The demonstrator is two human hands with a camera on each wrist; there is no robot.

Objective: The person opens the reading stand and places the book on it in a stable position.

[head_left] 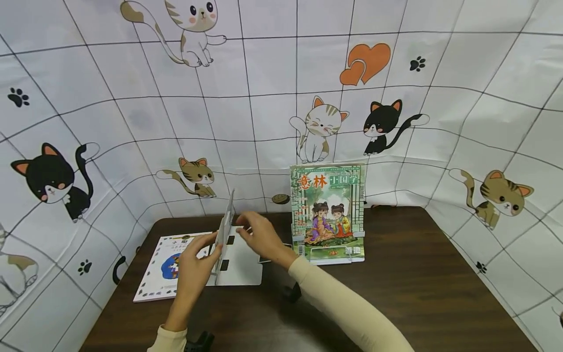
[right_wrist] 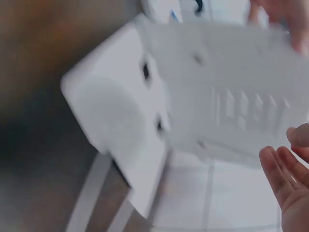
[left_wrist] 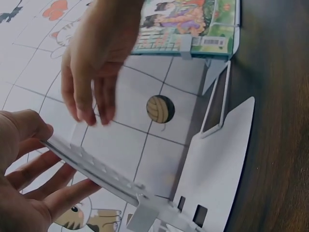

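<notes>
A white book stand (head_left: pixel 246 269) rests its flat base on the dark table, its back panel (right_wrist: pixel 183 87) raised nearly upright. My left hand (head_left: pixel 196 261) grips this panel's edge, thumb on one side and fingers on the other, as the left wrist view (left_wrist: pixel 29 179) shows. Slots run across the panel and two dark cutouts sit in the base. On the panel's other side is my right hand (head_left: pixel 261 237), its fingers loosely bent with nothing between them. In the left wrist view that right hand (left_wrist: pixel 99 67) hangs apart from the panel's edge.
A green illustrated magazine (head_left: pixel 327 215) leans on another stand at the back, right of my right hand. Left of the white stand, a white book (head_left: pixel 154 269) with a blue picture lies flat on the table (head_left: pixel 418 274). A cat-patterned curtain (head_left: pixel 272 63) surrounds the table.
</notes>
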